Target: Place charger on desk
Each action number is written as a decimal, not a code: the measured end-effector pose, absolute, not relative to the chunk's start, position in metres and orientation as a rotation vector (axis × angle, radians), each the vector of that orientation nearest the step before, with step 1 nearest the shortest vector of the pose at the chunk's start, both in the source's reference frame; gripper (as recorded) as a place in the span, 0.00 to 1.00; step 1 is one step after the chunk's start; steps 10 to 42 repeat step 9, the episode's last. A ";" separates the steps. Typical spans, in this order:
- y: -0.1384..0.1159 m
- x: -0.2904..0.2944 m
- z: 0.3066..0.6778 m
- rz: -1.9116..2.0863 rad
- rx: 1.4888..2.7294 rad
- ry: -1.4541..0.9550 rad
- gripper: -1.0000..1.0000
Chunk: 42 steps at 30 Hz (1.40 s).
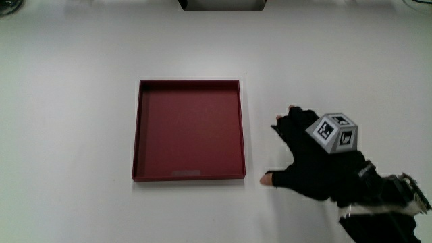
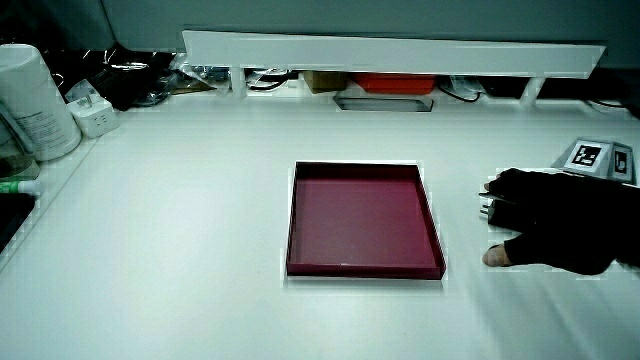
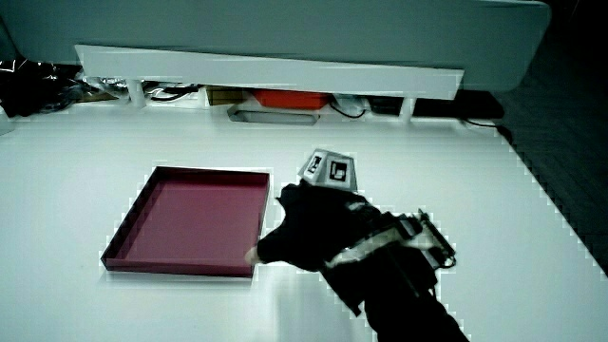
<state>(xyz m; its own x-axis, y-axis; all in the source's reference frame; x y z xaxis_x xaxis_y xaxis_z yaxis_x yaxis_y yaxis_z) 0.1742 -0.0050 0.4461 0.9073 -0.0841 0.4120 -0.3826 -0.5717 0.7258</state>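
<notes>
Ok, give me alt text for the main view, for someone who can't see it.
A hand in a black glove, with a patterned cube on its back, rests palm down on a white table beside a shallow dark red tray. Nothing lies in the tray, and no charger is visible.

The table (image 1: 81, 101) is white, smooth and a bit shiny. The tray (image 1: 138, 128) is dark red with a dull, flat look, like plastic. The hand (image 1: 310, 158) wears a black glove of soft, dull cloth. The cube (image 1: 335, 133) looks like printed paper.
</notes>
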 end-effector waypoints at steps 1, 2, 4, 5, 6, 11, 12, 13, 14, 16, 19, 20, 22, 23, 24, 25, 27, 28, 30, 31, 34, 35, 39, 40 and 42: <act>0.000 0.171 0.441 0.421 2.150 -0.353 0.00; 0.005 0.166 0.435 0.413 2.158 -0.385 0.00; 0.016 0.159 0.425 0.428 2.151 -0.448 0.00; 0.020 0.152 0.412 0.459 2.138 -0.479 0.00; 0.024 0.148 0.408 0.437 2.129 -0.574 0.00; 0.037 0.136 0.392 0.520 2.075 -0.595 0.00; 0.037 0.136 0.392 0.520 2.075 -0.595 0.00; 0.037 0.136 0.392 0.520 2.075 -0.595 0.00; 0.037 0.136 0.392 0.520 2.075 -0.595 0.00; 0.037 0.136 0.392 0.520 2.075 -0.595 0.00; 0.037 0.136 0.392 0.520 2.075 -0.595 0.00; 0.037 0.136 0.392 0.520 2.075 -0.595 0.00; 0.037 0.136 0.392 0.520 2.075 -0.595 0.00; 0.037 0.136 0.392 0.520 2.075 -0.595 0.00; 0.037 0.136 0.392 0.520 2.075 -0.595 0.00; 0.037 0.136 0.392 0.520 2.075 -0.595 0.00; 0.037 0.136 0.392 0.520 2.075 -0.595 0.00; 0.037 0.136 0.392 0.520 2.075 -0.595 0.00; 0.037 0.136 0.392 0.520 2.075 -0.595 0.00; 0.037 0.136 0.392 0.520 2.075 -0.595 0.00; 0.037 0.136 0.392 0.520 2.075 -0.595 0.00; 0.037 0.136 0.392 0.520 2.075 -0.595 0.00; 0.037 0.136 0.392 0.520 2.075 -0.595 0.00; 0.037 0.136 0.392 0.520 2.075 -0.595 0.00; 0.037 0.136 0.392 0.520 2.075 -0.595 0.00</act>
